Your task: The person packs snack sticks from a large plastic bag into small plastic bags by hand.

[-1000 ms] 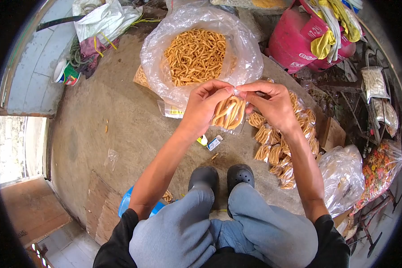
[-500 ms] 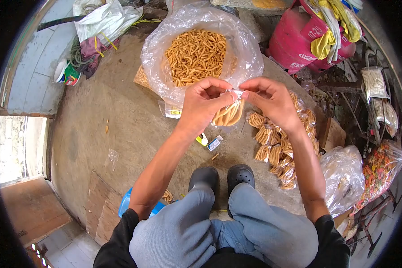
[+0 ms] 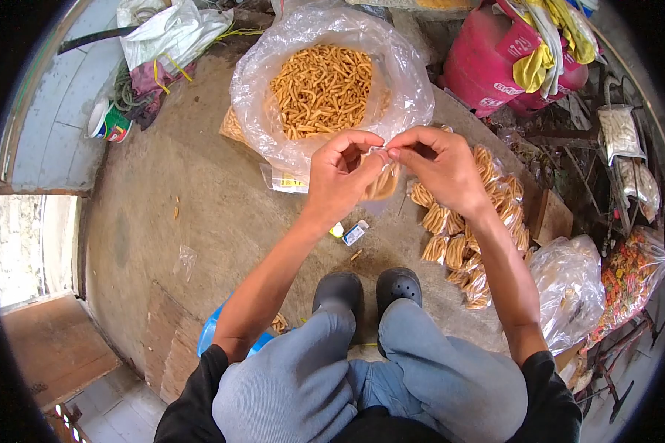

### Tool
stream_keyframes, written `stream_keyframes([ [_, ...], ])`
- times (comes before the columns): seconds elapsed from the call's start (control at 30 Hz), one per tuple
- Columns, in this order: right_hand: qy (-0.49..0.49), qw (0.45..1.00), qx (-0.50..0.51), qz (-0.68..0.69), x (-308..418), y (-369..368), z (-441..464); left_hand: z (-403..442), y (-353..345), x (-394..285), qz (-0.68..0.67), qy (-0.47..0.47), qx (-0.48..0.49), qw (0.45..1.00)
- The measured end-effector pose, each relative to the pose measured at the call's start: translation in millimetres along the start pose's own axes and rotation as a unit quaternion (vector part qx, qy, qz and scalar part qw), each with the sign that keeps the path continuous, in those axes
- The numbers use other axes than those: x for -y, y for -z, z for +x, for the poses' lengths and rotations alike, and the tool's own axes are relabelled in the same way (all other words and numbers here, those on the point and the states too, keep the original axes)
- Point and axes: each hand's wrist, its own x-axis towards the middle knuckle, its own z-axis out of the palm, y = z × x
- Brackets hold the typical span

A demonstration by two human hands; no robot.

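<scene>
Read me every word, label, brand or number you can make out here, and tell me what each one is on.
"7-29", on the collar of the pink cylinder; a mark before it is unclear.
"Br", starting a word on the same cylinder; the rest is blurred, as is the mark below it.
Too small or blurred to read: print on the floor box, the tub and the colourful bag.
No text readable on the held packet.

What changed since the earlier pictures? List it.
The small clear plastic bag of long tan sticks has swung, its lower end now higher in view. The left hand and right hand still pinch its top; nothing was let go. The large clear plastic sack of golden sticks and bagged tan bundles stayed put.
</scene>
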Motion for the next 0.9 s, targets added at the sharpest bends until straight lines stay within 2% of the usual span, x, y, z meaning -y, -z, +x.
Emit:
stream_keyframes([
  [0.1,-0.007,1.0,-0.021,-0.005,-8,-10,0,-3,1,14,0.026,0.017,-0.004,1.0],
  [0.23,-0.008,0.996,-0.027,0.084,-24,-22,3,-10,1,11,0.036,0.049,-0.02,0.998],
  [0.3,-0.01,0.994,-0.019,0.107,-30,-27,3,-12,9,11,0.152,0.013,-0.037,0.988],
  [0.37,-0.038,0.978,0.005,0.205,-35,-31,3,-17,17,7,0.147,0.018,-0.056,0.987],
  [0.4,-0.036,0.977,0.008,0.208,-40,-32,3,-19,21,4,0.138,0.022,-0.073,0.987],
  [0.47,-0.178,0.937,0.104,0.281,-54,-32,3,-21,33,-2,0.145,0.01,-0.071,0.987],
  [0.57,-0.245,0.925,0.194,0.215,-93,-69,2,-25,46,-11,0.156,-0.012,-0.059,0.986],
  [0.63,-0.181,0.947,0.264,0.035,-131,-115,4,-26,42,-19,0.14,-0.005,-0.057,0.988],
  [0.7,-0.108,0.941,0.255,-0.195,-131,-145,0,-27,39,-26,0.125,0.002,-0.055,0.991],
  [0.77,-0.093,0.94,0.257,-0.205,-170,-183,1,-27,35,-29,0.096,0.001,-0.044,0.994],
  [0.9,-0.054,0.938,0.266,-0.218,-183,-212,11,-27,32,-36,0.111,-0.011,-0.029,0.993],
])
